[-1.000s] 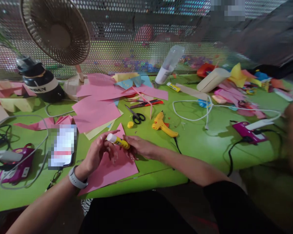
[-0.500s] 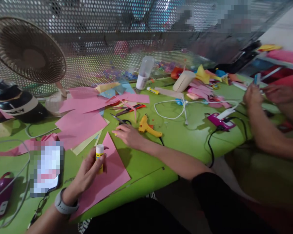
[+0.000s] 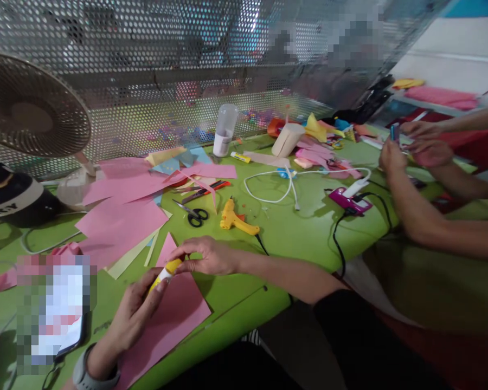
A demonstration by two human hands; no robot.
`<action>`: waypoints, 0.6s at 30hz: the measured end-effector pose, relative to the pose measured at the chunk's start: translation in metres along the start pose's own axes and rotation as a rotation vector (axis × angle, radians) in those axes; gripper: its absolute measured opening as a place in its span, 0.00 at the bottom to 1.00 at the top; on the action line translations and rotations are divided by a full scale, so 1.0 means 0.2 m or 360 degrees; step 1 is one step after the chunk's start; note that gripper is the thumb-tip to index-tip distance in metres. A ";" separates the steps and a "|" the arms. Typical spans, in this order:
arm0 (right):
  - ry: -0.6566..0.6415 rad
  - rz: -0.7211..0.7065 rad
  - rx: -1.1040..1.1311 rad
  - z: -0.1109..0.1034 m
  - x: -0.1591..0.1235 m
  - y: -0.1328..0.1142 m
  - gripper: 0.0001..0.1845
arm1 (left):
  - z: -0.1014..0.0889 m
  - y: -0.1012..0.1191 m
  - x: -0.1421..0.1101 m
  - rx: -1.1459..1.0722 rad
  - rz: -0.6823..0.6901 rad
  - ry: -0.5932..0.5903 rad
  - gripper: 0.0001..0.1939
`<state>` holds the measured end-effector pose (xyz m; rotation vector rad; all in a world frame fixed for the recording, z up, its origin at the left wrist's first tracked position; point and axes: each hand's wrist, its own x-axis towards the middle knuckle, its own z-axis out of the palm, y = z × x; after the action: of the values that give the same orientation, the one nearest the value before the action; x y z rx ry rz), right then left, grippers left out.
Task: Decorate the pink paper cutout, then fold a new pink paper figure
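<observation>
My left hand [image 3: 137,304] is wrapped round a glue stick [image 3: 163,277] with a white and yellow body, tilted toward the upper right. The fingers of my right hand [image 3: 213,255] pinch a yellow glue stick cap [image 3: 173,266] at the stick's upper end. Whether the cap is fully seated I cannot tell. Beneath both hands a pink paper sheet [image 3: 185,303] lies near the table's front edge. Beyond my right hand are black-handled scissors [image 3: 197,217] and a yellow glue gun [image 3: 236,219].
Pink paper sheets [image 3: 120,225] and a phone [image 3: 67,309] are on the left of the green table [image 3: 236,287]. A fan [image 3: 34,116] stands behind. On the right are a purple power strip [image 3: 347,202] with cables and another person's hands [image 3: 427,149]. A second glue stick [image 3: 240,157] lies farther back.
My right hand has brought the yellow cap from beside the scissors to the glue stick's end. My left hand has tilted the stick over. The view has shifted slightly right.
</observation>
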<state>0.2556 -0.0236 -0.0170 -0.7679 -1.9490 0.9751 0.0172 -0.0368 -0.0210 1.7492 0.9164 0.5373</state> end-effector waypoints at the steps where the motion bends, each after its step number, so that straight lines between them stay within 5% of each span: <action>1: -0.0030 -0.0015 -0.0013 0.00 0.00 0.01 0.12 | 0.00 0.01 0.00 0.0050 0.0010 -0.0014 0.18; 8: -0.0249 -0.0136 -0.0232 0.03 -0.02 0.02 0.12 | -0.02 0.05 0.00 0.0311 0.0081 -0.0099 0.20; 14: -0.0384 0.0029 -0.0289 0.08 -0.02 -0.03 0.14 | 0.00 0.01 -0.04 0.0323 0.0228 0.0070 0.27; 18: -0.0428 0.0143 -0.0250 0.02 -0.02 -0.09 0.16 | 0.01 -0.02 -0.03 0.0207 0.0219 -0.0059 0.34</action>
<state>0.2517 -0.0379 -0.0047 -0.8548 -2.2614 1.0313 0.0129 -0.0427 -0.0260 1.9437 0.8244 0.5419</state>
